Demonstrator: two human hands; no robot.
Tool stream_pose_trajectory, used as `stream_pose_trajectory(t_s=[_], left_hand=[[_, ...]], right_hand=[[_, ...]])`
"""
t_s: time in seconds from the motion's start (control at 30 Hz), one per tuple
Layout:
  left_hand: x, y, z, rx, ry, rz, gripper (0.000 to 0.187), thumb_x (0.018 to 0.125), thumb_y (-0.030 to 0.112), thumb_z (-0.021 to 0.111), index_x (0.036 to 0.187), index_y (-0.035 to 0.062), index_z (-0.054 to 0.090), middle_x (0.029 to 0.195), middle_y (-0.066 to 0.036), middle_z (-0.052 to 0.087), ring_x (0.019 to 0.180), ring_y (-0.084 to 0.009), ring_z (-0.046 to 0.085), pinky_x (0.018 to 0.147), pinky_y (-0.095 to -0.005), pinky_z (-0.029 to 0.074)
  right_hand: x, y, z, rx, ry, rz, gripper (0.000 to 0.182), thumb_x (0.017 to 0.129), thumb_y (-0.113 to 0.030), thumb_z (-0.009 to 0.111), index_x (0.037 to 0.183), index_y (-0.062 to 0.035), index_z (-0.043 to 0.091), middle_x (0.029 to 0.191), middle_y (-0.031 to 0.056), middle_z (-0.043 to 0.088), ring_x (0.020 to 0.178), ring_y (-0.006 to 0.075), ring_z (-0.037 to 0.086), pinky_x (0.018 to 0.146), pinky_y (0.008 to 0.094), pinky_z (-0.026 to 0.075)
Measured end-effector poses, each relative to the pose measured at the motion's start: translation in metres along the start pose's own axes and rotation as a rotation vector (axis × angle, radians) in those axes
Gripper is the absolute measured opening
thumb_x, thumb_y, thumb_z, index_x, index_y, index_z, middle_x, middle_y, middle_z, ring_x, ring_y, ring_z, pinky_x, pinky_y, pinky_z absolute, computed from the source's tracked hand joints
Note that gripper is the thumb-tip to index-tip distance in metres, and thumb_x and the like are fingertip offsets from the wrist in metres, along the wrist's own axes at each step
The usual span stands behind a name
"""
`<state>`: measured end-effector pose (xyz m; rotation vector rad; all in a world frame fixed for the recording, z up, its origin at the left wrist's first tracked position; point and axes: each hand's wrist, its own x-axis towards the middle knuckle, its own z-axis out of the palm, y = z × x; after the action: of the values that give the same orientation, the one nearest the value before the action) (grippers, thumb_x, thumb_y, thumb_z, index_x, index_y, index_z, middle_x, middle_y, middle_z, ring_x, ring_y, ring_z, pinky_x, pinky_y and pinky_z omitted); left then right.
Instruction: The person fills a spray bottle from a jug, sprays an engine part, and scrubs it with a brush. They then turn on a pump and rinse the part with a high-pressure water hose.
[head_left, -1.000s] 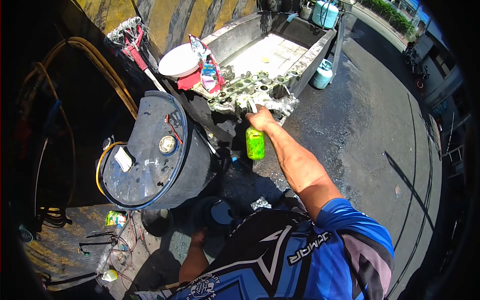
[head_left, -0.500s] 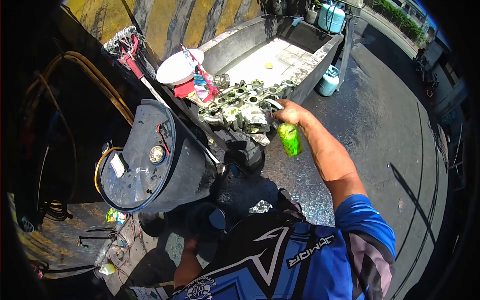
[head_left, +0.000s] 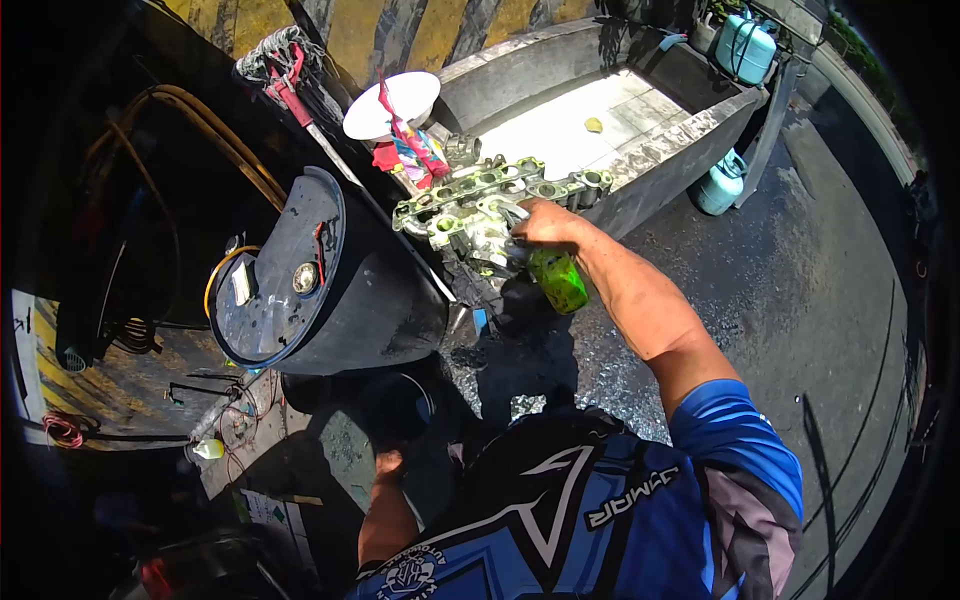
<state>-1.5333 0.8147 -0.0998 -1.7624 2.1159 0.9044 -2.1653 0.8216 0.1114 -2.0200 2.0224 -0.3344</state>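
Observation:
My right hand (head_left: 546, 222) is closed round the top of a spray bottle (head_left: 559, 281) with bright green liquid in it. Beside the hand, a greasy metal engine part (head_left: 470, 212) with a row of round holes rests on the near end of a concrete trough. The bottle hangs tilted at the part's right side, its white top reaching toward the metal. Lower down, my left hand (head_left: 389, 462) is in deep shadow near a dark bucket (head_left: 428, 400); its fingers are hidden.
A blue drum (head_left: 385, 310) stands left of the trough (head_left: 650, 165). Behind the part are a white basin (head_left: 395, 105) and a colourful cloth (head_left: 425, 150). A mop (head_left: 290, 100) leans behind the drum. Light-blue tanks (head_left: 720, 185) stand at the trough's far right.
The view has shifted, so the trough and tanks appear further right. My right hand and the bottle have moved left relative to the engine part. My left forearm shows more.

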Motion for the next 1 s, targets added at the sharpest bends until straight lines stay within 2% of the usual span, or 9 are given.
stream_pose_trajectory(t_s=[0.03,0.07,0.13,0.37,0.47,0.53,0.73,0.9,1.0], left_hand=[[-0.005,-0.016,0.007,0.458,-0.057,0.331,0.042,0.071,0.011,0.070,0.113,0.0092,0.064,0.114,-0.015,0.063,0.104,-0.0328,0.062,0.087,-0.0383,0.051],[-0.014,-0.024,0.017,0.523,-0.095,0.323,0.043,0.070,0.013,0.073,0.112,0.0095,0.064,0.112,-0.015,0.063,0.103,-0.0328,0.061,0.088,-0.0389,0.050],[-0.031,-0.034,0.032,0.653,-0.179,0.308,0.046,0.067,0.017,0.078,0.110,0.0101,0.064,0.109,-0.016,0.063,0.103,-0.0329,0.061,0.089,-0.0401,0.049],[-0.077,-0.037,0.057,0.683,-0.127,0.286,0.047,0.066,0.033,0.081,0.105,0.0119,0.065,0.102,-0.014,0.063,0.106,-0.0312,0.058,0.089,-0.0413,0.046],[-0.077,-0.025,0.057,0.725,-0.164,0.287,0.048,0.065,0.035,0.081,0.104,0.0123,0.065,0.101,-0.013,0.063,0.103,-0.0309,0.059,0.088,-0.0411,0.046],[-0.064,-0.022,0.059,0.715,-0.240,0.254,0.048,0.064,0.035,0.080,0.103,0.0122,0.065,0.099,-0.013,0.063,0.101,-0.0304,0.060,0.086,-0.0416,0.047],[-0.064,-0.011,0.057,0.612,-0.012,0.459,0.042,0.065,0.030,0.076,0.099,0.0092,0.063,0.087,-0.013,0.065,0.086,-0.0331,0.064,0.075,-0.0443,0.050],[-0.057,-0.002,0.057,0.694,-0.098,0.412,0.042,0.064,0.027,0.077,0.099,0.0090,0.063,0.090,-0.013,0.066,0.089,-0.0344,0.064,0.076,-0.0454,0.050],[-0.052,-0.005,0.057,0.657,-0.102,0.407,0.044,0.063,0.026,0.078,0.101,0.0093,0.063,0.092,-0.013,0.066,0.091,-0.0341,0.064,0.077,-0.0449,0.049]], right_hand=[[0.006,0.013,0.009,0.004,0.035,-0.071,0.042,0.076,-0.028,0.063,0.107,0.0013,0.063,0.106,0.0273,0.062,0.099,0.0353,0.062,0.086,0.0398,0.049],[0.012,0.026,0.018,0.006,0.069,-0.142,0.040,0.076,-0.028,0.062,0.102,0.0011,0.064,0.099,0.0272,0.064,0.094,0.0366,0.063,0.083,0.0411,0.049],[-0.001,0.007,0.003,0.533,0.141,0.176,0.041,0.076,-0.029,0.062,0.098,0.0053,0.063,0.096,0.0278,0.064,0.092,0.0375,0.063,0.081,0.0415,0.050],[-0.003,0.013,0.001,0.518,0.092,0.139,0.046,0.075,-0.025,0.067,0.107,0.0070,0.061,0.093,0.0252,0.065,0.083,0.0332,0.064,0.074,0.0411,0.050],[-0.019,-0.006,-0.027,0.676,0.027,0.240,0.047,0.076,-0.026,0.067,0.108,0.0074,0.060,0.097,0.0268,0.064,0.086,0.0335,0.064,0.075,0.0417,0.050],[-0.008,0.017,-0.005,0.511,0.054,0.028,0.045,0.077,-0.025,0.067,0.108,0.0069,0.061,0.102,0.0293,0.063,0.092,0.0359,0.064,0.079,0.0411,0.051],[-0.009,0.022,0.013,0.420,0.165,0.017,0.037,0.079,-0.022,0.065,0.105,0.0048,0.064,0.112,0.0354,0.058,0.107,0.0424,0.058,0.090,0.0390,0.049],[-0.009,0.044,0.030,0.478,0.221,0.000,0.053,0.074,-0.023,0.065,0.113,0.0112,0.056,0.098,0.0271,0.064,0.089,0.0326,0.064,0.078,0.0367,0.051],[-0.062,0.017,-0.021,0.775,0.169,0.225,0.051,0.075,-0.021,0.066,0.117,0.0077,0.057,0.094,0.0213,0.067,0.085,0.0263,0.065,0.075,0.0349,0.051]])
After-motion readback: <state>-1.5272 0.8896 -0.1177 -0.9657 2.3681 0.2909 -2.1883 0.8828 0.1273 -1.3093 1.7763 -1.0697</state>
